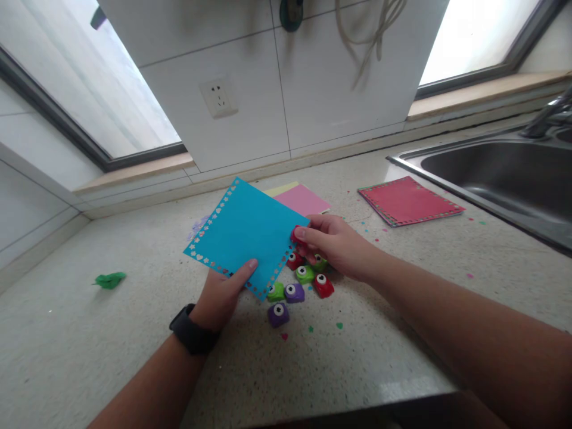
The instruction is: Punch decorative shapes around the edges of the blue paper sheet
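A blue paper sheet (250, 226), with small shapes punched along three of its edges, is held tilted above the counter. My left hand (227, 292) grips its lower edge, thumb on top and fingers underneath. At the sheet's right edge, my right hand (333, 241) is closed on a red craft punch (297, 235), with the thumb on the punch. Below the sheet and my right hand lie several more punches: a purple punch (279, 314), another purple one, green ones (304, 274) and red ones (323, 285). The paper partly covers one green punch.
Pink paper (306, 199) and yellow paper lie behind the blue sheet. A stack of red punched sheets (411, 201) sits at the right, near the metal sink (482, 173). Crumpled green material (109, 280) lies at the left. Paper bits dot the counter (147, 357).
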The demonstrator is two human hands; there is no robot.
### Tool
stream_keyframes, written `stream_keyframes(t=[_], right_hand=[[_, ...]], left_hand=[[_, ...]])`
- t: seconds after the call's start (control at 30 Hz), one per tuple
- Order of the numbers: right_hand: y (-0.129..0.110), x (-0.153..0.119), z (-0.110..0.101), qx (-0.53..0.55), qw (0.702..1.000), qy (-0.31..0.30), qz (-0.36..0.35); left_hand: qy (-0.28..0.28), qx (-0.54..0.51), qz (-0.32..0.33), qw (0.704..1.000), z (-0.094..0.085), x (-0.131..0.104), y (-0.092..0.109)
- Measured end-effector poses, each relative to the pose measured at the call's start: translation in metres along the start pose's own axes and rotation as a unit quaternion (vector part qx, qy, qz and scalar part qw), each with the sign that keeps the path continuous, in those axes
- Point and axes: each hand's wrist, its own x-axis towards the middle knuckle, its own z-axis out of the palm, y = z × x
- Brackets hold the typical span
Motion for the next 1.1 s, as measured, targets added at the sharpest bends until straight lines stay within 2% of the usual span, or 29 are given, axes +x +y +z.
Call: stream_keyframes(t=[0.5,0.9,1.1], right_hand=[[0.0038,0.0017,0.0001,0.014,1.000,0.000,0.001],[0.0018,0.0015,0.0008,0.001,1.000,0.007,0.002],[0.0035,0.0017,0.0000,0.001,1.000,0.012,-0.002]], left_hand=[[0.004,0.016,0.015,1.000,0.0014,-0.0004,0.0027],[-0.006,-0.001,0.019,1.000,-0.0020,0.0011,-0.0064],[-0.005,0.018,0.022,1.000,-0.0017,-0.0001,-0.0038]])
